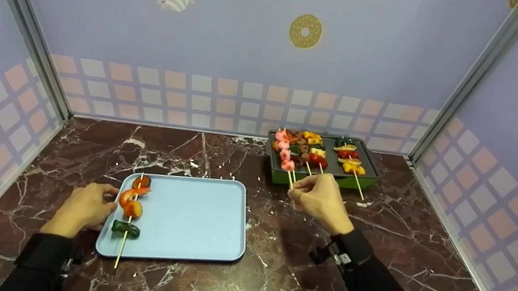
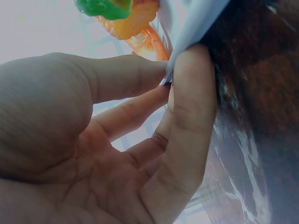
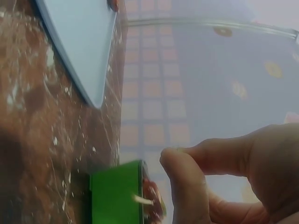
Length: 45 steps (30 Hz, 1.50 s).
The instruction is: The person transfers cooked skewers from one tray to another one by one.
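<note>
My left hand (image 1: 84, 207) pinches the left rim of a light blue tray (image 1: 191, 217); in the left wrist view its thumb and fingers (image 2: 191, 116) lie on either side of the tray edge. Along the tray's left side lies a skewer with a shrimp (image 1: 129, 197), an orange piece and a green piece, its stick reaching past the front rim. At the front of the grill, my right hand (image 1: 320, 198) pinches the stick of a skewer with pink pieces (image 1: 284, 150). In the right wrist view thumb and index finger meet, and the stick is hidden.
The green grill (image 1: 282, 177) with a dark top stands at the back right. Several skewers crowd its left half; another skewer (image 1: 349, 155) lies on its right, stick over the front edge. Patterned walls enclose the dark marbled table (image 1: 269, 280) at the back and sides.
</note>
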Each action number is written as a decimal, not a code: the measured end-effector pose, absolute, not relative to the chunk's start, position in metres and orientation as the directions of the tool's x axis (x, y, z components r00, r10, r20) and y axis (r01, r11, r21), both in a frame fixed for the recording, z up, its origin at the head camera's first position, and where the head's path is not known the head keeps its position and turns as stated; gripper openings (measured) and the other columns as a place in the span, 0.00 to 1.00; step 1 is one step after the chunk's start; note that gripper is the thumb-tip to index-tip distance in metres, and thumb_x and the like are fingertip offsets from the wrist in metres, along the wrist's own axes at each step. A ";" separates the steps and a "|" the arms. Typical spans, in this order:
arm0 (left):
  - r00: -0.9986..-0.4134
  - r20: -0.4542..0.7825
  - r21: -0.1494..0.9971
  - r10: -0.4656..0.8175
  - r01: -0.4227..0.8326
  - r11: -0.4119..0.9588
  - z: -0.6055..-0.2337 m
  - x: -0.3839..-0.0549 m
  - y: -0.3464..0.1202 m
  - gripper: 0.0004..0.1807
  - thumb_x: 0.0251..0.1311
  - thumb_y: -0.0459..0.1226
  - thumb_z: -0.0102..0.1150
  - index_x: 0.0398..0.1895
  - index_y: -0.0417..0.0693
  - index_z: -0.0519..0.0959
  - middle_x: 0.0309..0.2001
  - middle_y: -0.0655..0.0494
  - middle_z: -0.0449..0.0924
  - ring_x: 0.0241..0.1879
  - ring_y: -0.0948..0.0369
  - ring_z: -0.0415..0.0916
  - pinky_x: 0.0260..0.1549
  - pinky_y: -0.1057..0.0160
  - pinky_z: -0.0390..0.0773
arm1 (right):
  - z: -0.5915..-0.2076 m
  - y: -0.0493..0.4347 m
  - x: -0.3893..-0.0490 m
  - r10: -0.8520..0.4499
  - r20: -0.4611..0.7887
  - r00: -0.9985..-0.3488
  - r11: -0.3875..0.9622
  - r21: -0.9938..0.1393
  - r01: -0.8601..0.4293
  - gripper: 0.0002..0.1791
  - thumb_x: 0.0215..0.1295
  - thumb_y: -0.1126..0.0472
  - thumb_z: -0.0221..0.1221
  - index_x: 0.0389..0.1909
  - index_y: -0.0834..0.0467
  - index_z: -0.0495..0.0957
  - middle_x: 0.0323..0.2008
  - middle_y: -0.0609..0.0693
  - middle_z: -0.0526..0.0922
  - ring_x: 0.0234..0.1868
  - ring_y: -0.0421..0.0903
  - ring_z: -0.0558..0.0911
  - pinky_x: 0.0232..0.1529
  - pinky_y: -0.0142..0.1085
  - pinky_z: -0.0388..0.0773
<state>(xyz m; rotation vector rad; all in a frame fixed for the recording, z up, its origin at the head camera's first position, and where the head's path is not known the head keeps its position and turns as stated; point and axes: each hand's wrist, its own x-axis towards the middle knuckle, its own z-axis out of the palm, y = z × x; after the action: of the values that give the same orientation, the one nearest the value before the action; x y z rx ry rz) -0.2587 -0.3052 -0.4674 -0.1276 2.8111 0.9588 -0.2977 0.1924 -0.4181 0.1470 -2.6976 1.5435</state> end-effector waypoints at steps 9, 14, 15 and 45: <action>-0.983 -0.183 0.602 -0.021 -0.129 0.788 -0.467 -0.258 -0.306 0.26 0.70 0.33 0.57 0.69 0.32 0.71 0.50 0.28 0.78 0.26 0.57 0.82 0.23 0.59 0.84 | -0.425 0.173 -0.294 -0.118 0.153 -0.981 0.552 -0.811 -0.193 0.02 0.59 0.65 0.69 0.32 0.59 0.89 0.23 0.48 0.87 0.21 0.46 0.85 0.28 0.37 0.82; -0.985 -0.169 0.594 -0.015 -0.115 0.796 -0.467 -0.259 -0.306 0.26 0.70 0.33 0.57 0.69 0.33 0.72 0.52 0.29 0.79 0.29 0.55 0.82 0.23 0.60 0.84 | -0.430 0.163 -0.292 -0.130 0.142 -0.981 0.583 -0.789 -0.191 0.02 0.58 0.64 0.70 0.32 0.57 0.89 0.24 0.46 0.87 0.23 0.44 0.85 0.29 0.36 0.81; -0.986 -0.168 0.595 -0.015 -0.113 0.796 -0.467 -0.259 -0.306 0.26 0.70 0.33 0.57 0.68 0.33 0.72 0.52 0.29 0.79 0.30 0.55 0.82 0.23 0.60 0.84 | -0.432 0.161 -0.292 -0.132 0.141 -0.981 0.588 -0.786 -0.192 0.02 0.58 0.64 0.70 0.32 0.57 0.89 0.24 0.46 0.87 0.24 0.44 0.85 0.30 0.36 0.81; -0.984 -0.176 0.607 -0.013 -0.118 0.786 -0.466 -0.260 -0.307 0.25 0.69 0.33 0.57 0.68 0.33 0.72 0.47 0.32 0.80 0.23 0.57 0.82 0.22 0.59 0.84 | -0.459 0.087 -0.267 -0.249 0.062 -0.966 0.430 -0.887 -0.168 0.03 0.56 0.69 0.67 0.31 0.61 0.87 0.21 0.48 0.86 0.19 0.45 0.86 0.24 0.38 0.84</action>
<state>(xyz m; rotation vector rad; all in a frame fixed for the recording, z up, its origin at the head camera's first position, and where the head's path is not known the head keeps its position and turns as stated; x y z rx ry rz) -0.2596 -0.3065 -0.4660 -0.1039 2.8140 0.9719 -0.2675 0.0871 -0.4591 0.3979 -2.7216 1.6744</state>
